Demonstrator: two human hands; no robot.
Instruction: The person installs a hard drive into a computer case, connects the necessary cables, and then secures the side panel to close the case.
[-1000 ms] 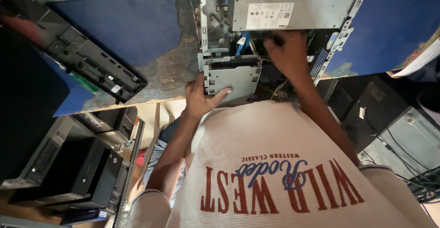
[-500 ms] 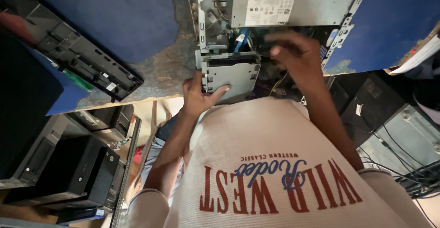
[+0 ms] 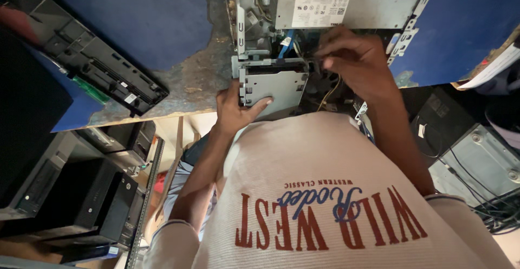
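Up close, the person leans over an opened desktop computer case (image 3: 330,25) lying on a blue worktop (image 3: 135,25) whose covering is worn away to a grey, scuffed patch just left of the case. The left hand (image 3: 238,109) rests on the near edge of a grey metal drive cage (image 3: 273,82), thumb laid flat on its front plate and the other fingers wrapped around its left side, gripping it. The right hand (image 3: 352,63) is down inside the case, just right of the cage; its fingers (image 3: 325,63) are curled together around something small among the cables, though what they pinch I cannot make out. A blue cable (image 3: 285,44) runs just above the cage, and yellow wires (image 3: 330,90) trail below the right hand. Beyond both hands sits the silver power supply (image 3: 346,4) with a white label.

Well to the left of the left hand, a black front panel (image 3: 97,71) lies slantwise on the worktop. Below the worktop edge, left of the person's arm, black computer towers (image 3: 81,204) are stacked on the floor. To the right of the right arm stand more dark cases (image 3: 476,161) with black cables (image 3: 498,209) spilling beside them. The person wears a cream ribbed shirt (image 3: 325,193) with red lettering.
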